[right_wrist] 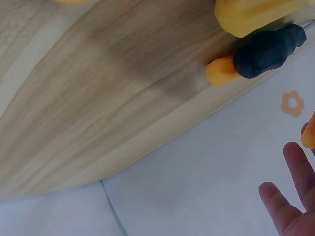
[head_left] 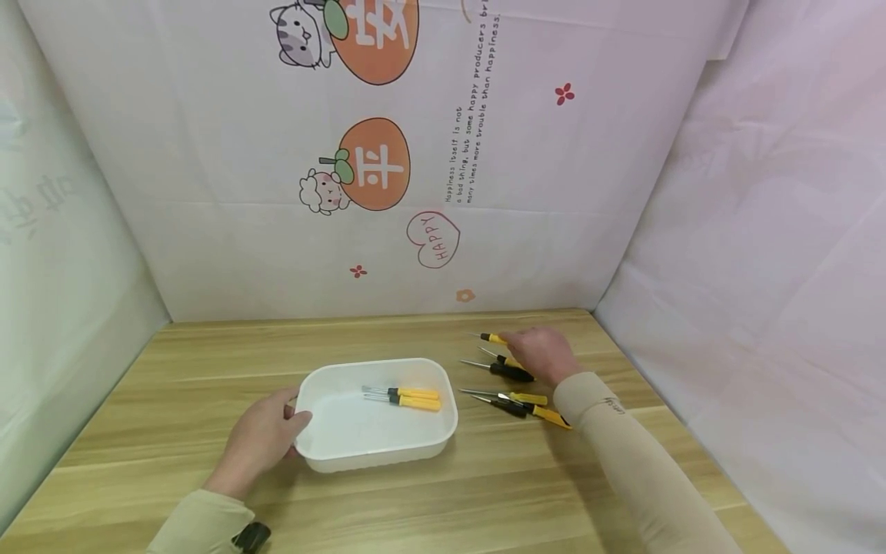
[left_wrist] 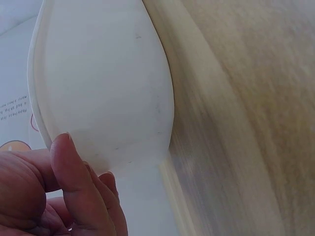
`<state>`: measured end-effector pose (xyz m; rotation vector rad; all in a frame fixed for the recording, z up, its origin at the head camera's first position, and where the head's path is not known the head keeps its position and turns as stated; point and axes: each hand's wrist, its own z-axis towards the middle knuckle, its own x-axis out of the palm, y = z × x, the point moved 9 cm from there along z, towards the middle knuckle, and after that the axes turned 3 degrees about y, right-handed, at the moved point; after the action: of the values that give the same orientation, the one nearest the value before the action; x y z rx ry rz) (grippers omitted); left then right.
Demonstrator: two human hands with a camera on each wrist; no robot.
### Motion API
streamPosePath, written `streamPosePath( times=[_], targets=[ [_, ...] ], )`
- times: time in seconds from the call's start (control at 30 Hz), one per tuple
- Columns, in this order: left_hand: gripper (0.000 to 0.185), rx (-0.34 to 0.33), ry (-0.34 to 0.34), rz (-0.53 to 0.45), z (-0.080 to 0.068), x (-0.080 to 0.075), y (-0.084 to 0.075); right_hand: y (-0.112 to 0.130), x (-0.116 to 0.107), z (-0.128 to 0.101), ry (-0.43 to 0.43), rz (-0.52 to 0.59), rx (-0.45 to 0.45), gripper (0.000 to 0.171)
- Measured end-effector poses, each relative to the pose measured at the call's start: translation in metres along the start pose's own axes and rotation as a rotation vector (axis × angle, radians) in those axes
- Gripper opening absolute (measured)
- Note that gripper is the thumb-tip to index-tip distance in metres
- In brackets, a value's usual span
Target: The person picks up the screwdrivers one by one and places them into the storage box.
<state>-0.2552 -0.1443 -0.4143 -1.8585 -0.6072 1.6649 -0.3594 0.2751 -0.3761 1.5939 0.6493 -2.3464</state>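
Observation:
My left hand [head_left: 266, 431] grips the left end of a white plastic bin [head_left: 377, 454], thumb over its rim; in the left wrist view, fingers [left_wrist: 81, 196] lie against the bin's wall [left_wrist: 103, 88]. Two screwdrivers with yellow handles [head_left: 418, 402] lie inside the bin, tips to the left. At the back right, my right hand [head_left: 543, 352] pinches a screwdriver [head_left: 493, 338] with a yellow and black handle, its shaft pointing left. That handle's end [right_wrist: 309, 135] shows at the right wrist view's edge. Nearest below this hand lies a black-handled screwdriver [head_left: 512, 372], over a yellow one.
Several more screwdrivers, yellow-handled [head_left: 529, 398] and black-handled [head_left: 511, 408], lie crossed on the wooden table [head_left: 415, 508] right of the bin. A printed white sheet [head_left: 519, 254] stands along the back edge, with more white sheeting [head_left: 782, 269] at both sides.

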Motion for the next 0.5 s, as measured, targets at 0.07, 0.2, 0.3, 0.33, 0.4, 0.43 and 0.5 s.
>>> streamPosePath(
  times=[0.07, 0.2, 0.3, 0.33, 0.4, 0.43, 0.5],
  targets=[
    [0.058, 0.003, -0.003, 0.000, 0.000, 0.000, 0.000, 0.002, 0.000, 0.001, -0.007, -0.006, -0.008, 0.034],
    [0.058, 0.008, -0.008, -0.006, 0.000, 0.000, 0.001, 0.007, -0.003, 0.001, -0.046, -0.024, -0.041, 0.034],
    [0.057, 0.004, -0.008, -0.015, 0.000, 0.000, 0.001, 0.012, -0.007, 0.002, -0.097, -0.045, -0.072, 0.033],
    [0.057, 0.002, -0.008, -0.017, 0.000, 0.000, 0.001, 0.013, -0.008, 0.002, -0.111, -0.053, -0.078, 0.033],
    [0.057, 0.001, -0.006, -0.021, 0.000, 0.000, 0.002, 0.016, -0.009, 0.002, -0.124, -0.063, -0.084, 0.032],
    [0.057, 0.001, -0.006, -0.023, 0.000, 0.000, 0.002, 0.017, -0.010, 0.003, -0.130, -0.069, -0.088, 0.032],
    [0.057, 0.002, -0.004, -0.026, 0.000, 0.001, 0.002, 0.021, -0.012, 0.003, -0.139, -0.079, -0.098, 0.032]
  ],
)
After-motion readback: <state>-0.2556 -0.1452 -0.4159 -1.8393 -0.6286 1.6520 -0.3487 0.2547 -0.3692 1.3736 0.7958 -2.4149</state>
